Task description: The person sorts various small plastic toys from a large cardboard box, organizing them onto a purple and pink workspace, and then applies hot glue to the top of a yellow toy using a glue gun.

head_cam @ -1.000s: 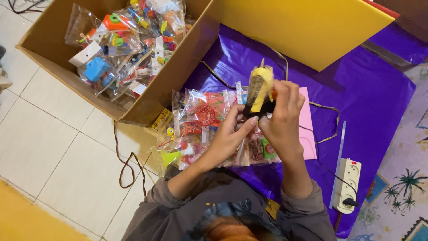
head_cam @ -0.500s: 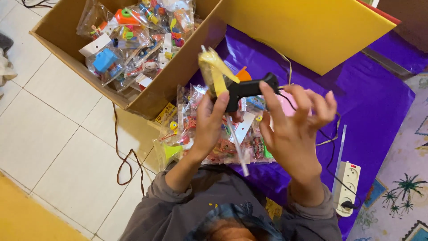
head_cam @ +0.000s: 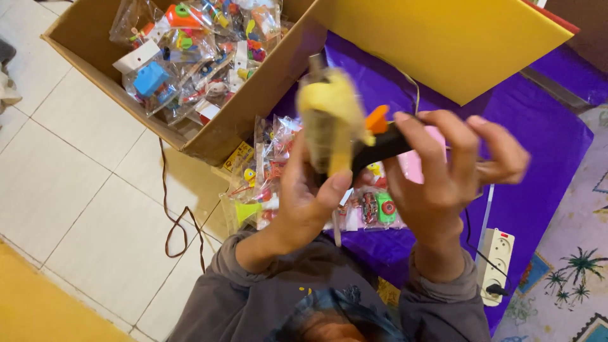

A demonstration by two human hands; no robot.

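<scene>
Head view showed us holding a yellow-and-black glue gun (head_cam: 345, 136) at center: left hand (head_cam: 304, 196) clasped around its blurred yellow body, right hand (head_cam: 443, 171) pinching the black handle. Bagged toys (head_cam: 278, 171) lay unsealed at 7 o'clock; more filled the cardboard box (head_cam: 88, 44) at 11.

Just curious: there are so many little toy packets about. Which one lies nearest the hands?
The clear packet with the green toy car on the purple cloth, just beneath the right hand. The other packets sit farther off in the cardboard box.
</scene>
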